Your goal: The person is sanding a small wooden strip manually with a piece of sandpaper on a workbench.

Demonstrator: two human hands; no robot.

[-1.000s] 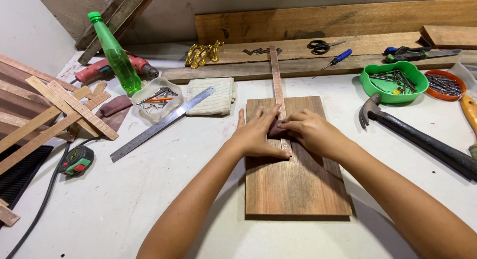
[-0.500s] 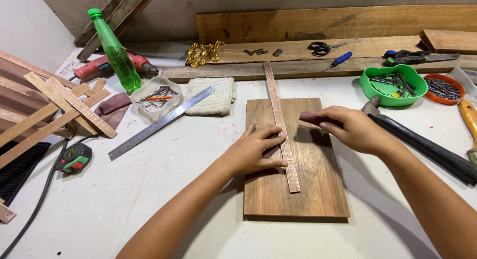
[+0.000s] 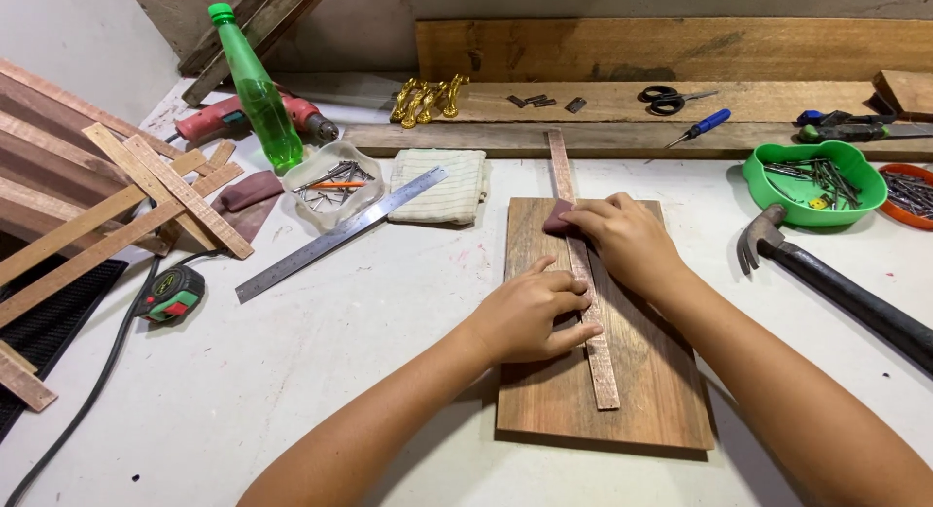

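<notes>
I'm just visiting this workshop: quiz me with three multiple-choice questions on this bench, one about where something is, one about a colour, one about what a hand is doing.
1. Where does the thin wooden strip lie?
A. on the wooden board
B. on the tape measure
C. in the green bowl

2. What colour is the plastic bottle?
A. red
B. green
C. white

3. What is the left hand doing?
A. lifting the hammer
B. pressing flat by the strip
C. holding scissors

Answers: 1 A, the strip runs lengthwise over the board. 2 B, it is clear green throughout. 3 B, its palm rests on the board with fingertips at the strip, while the right hand holds a dark reddish pad on it.
</notes>
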